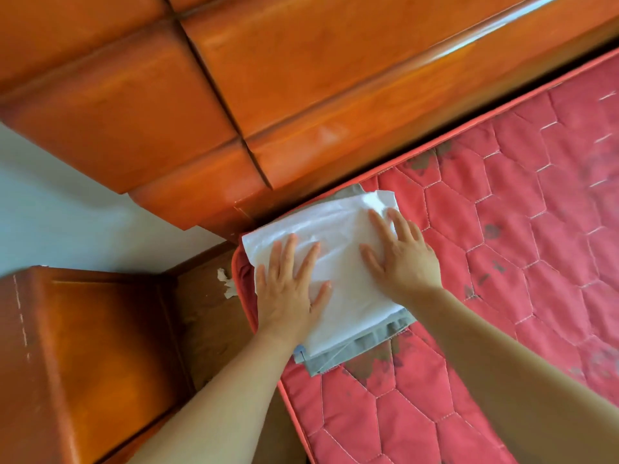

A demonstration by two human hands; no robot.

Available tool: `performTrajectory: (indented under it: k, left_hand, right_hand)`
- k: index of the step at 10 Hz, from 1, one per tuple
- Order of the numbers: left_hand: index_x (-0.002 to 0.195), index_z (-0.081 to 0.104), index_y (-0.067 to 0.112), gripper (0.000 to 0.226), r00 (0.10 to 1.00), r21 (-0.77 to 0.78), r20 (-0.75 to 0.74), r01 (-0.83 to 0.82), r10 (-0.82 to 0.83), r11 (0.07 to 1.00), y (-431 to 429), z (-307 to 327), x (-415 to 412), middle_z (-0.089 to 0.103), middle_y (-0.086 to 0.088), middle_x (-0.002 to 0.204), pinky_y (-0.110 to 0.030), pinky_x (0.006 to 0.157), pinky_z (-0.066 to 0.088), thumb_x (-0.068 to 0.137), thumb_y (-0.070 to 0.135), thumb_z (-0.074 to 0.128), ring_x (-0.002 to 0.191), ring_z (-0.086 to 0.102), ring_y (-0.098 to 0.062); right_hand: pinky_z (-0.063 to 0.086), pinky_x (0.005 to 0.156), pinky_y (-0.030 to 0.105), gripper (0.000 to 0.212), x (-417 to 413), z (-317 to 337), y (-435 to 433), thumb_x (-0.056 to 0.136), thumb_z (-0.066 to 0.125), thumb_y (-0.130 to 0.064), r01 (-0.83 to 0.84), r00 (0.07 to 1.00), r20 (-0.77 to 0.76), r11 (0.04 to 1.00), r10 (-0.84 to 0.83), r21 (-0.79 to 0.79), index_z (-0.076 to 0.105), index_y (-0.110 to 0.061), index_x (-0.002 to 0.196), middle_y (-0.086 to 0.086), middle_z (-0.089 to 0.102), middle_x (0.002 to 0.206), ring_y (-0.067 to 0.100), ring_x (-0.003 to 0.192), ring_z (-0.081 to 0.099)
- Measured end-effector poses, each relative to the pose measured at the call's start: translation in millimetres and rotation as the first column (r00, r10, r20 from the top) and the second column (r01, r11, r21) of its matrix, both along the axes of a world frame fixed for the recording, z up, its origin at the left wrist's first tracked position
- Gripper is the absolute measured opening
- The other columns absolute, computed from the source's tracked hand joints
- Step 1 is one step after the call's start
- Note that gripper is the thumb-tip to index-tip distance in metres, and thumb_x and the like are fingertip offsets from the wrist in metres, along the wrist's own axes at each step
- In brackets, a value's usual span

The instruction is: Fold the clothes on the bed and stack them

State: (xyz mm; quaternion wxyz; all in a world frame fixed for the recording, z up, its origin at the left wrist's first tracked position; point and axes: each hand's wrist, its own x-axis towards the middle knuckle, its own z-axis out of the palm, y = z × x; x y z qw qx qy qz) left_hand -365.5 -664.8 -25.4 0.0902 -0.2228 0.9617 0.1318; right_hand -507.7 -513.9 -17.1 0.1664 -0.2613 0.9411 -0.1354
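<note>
Flanking folded stack point(338, 252): headboard point(301, 78), nightstand point(83, 356).

White cloth point(338, 259) on grey cloth point(361, 349); red quilted mattress point(519, 246)

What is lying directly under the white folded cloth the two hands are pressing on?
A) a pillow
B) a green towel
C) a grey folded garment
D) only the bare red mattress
C: edges of a grey folded garment stick out beneath the white folded cloth at its near side and far corner, while the left hand and right hand lie flat on top, at the corner of the red mattress.
</note>
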Motion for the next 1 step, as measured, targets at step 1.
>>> performTrajectory:
  k: [1]
  left_hand:
    - [0.142,0.014,0.043,0.063,0.997,-0.014,0.076,0.003,-0.002,1.000,-6.9,27.5,8.0,0.016,0.005,0.154,-0.057,0.109,0.016,0.086,0.070,0.015,0.142,0.013,-0.023]
  right_hand:
    - [0.034,0.104,0.049,0.063,24.3,34.6,-2.2,0.090,0.031,-0.056,-0.048,0.997,-0.068,0.999,0.047,-0.022,0.027,-0.025,0.145,0.004,0.028,0.150,0.031,0.137,0.026]
